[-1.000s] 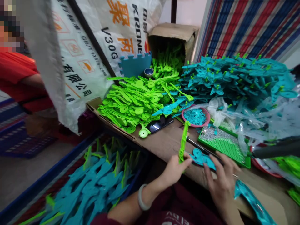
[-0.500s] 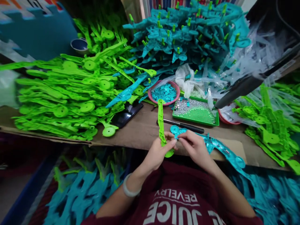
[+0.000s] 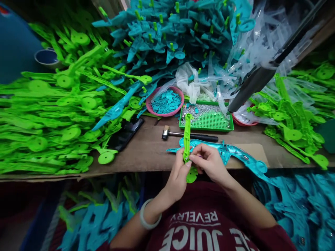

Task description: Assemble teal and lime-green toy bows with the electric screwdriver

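Observation:
My left hand (image 3: pixel 178 176) is closed round a long light-green plastic part (image 3: pixel 187 136). The part stands nearly upright in the view, with a round disc at its lower end and its ribbed inner side showing. My right hand (image 3: pixel 210 162) pinches close against the same part, just above the disc. Whatever sits between its fingertips is too small and covered to make out. Behind both hands, a teal plastic shell (image 3: pixel 244 157) lies on the table, partly hidden by them. Just beyond it rests a small hammer (image 3: pixel 192 135) with a black grip.
A pink basket (image 3: pixel 148 106) of small teal pieces stands beside a green perforated tray (image 3: pixel 213 120) of tiny metal parts. Green parts (image 3: pixel 52 115) are heaped left, teal shells (image 3: pixel 167 38) behind. A dark pole-like tool (image 3: pixel 252 85) slants in from the right.
The view has shifted left and closer. My right fingertips have moved from the teal shell's round end to the green part, which is turned more upright. The hammer's head now shows.

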The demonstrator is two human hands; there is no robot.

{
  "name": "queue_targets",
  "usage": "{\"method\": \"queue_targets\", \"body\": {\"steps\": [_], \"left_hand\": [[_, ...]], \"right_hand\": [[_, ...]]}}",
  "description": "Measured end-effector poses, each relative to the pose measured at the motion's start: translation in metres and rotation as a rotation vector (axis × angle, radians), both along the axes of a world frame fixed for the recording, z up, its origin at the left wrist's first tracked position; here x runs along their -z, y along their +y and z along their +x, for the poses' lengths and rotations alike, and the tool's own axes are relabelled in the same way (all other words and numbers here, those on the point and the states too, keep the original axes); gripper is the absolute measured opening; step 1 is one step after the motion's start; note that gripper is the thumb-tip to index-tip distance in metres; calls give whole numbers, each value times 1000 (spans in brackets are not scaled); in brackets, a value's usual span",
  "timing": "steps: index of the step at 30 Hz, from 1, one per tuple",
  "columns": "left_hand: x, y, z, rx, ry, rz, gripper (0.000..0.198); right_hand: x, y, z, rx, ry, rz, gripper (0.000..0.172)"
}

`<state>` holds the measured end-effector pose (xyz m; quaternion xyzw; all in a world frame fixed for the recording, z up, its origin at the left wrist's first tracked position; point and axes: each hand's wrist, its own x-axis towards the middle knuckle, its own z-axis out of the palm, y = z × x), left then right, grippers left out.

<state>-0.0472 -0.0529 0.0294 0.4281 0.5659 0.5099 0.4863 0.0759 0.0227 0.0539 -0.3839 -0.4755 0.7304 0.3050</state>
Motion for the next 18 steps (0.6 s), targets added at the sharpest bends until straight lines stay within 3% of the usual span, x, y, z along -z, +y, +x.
{"method": "queue_targets", "body": {"steps": [6, 12, 18], "left_hand": [[5, 3, 8, -186, -85, -30, 52], [6, 6, 4, -214, -210, -56, 51], [5, 1, 4, -226, -147, -56, 54]], "right_hand": [[1, -3, -3, 70, -12, 47, 35], [4, -5, -7, 40, 40, -17, 37], [7, -10, -11, 97, -15, 49, 26]]}}
